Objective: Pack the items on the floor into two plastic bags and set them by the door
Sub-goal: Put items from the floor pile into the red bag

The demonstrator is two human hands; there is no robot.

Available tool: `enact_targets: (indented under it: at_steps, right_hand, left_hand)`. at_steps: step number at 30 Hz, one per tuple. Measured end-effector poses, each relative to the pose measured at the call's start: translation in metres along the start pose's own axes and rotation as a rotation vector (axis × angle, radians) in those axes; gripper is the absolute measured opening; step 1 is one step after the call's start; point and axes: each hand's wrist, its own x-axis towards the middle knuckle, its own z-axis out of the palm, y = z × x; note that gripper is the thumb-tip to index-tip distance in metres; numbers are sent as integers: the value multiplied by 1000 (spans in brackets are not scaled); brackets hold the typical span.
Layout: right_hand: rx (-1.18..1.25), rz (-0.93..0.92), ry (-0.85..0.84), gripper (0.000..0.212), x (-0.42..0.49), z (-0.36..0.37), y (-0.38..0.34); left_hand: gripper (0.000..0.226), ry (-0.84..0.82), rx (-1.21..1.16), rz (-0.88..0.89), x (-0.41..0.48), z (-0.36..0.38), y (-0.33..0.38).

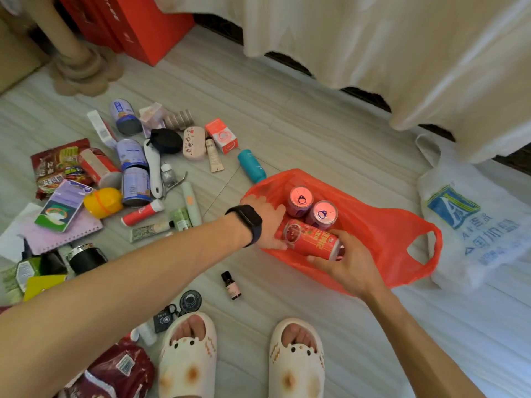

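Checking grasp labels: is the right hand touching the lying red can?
Touching. Head view: the right hand wraps fingers and thumb round one end of the red can, no gap.

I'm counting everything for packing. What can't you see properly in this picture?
Head view:
- The red can: parts covered by the left hand and right hand.
- The dark red packet: cut off by the bottom edge.
- The small brown bottle: label too small to read.
- The door: outside the view.
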Motion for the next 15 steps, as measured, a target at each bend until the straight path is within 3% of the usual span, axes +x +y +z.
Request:
enact_targets:
  at_steps: [3,6,8,10,15]
  right_hand:
    - [-215,11,50,75,4,1,-6]
    - [-410,-91,51,76,16,11,-25]
    - [-520,-142,21,75,25,22,-42]
    - [-583,-170,5,69,34,33,-56]
    - [-589,-183,-61,74,44,39,-70]
  left_hand:
    - [64,-224,227,122,-15,3,0]
    - [18,-226,214,233,-23,5,11]
    - [13,-147,253,276,-27,4,16]
    - [26,-30,279,292,-27,4,16]
    - [32,342,211,246,-25,-6,4]
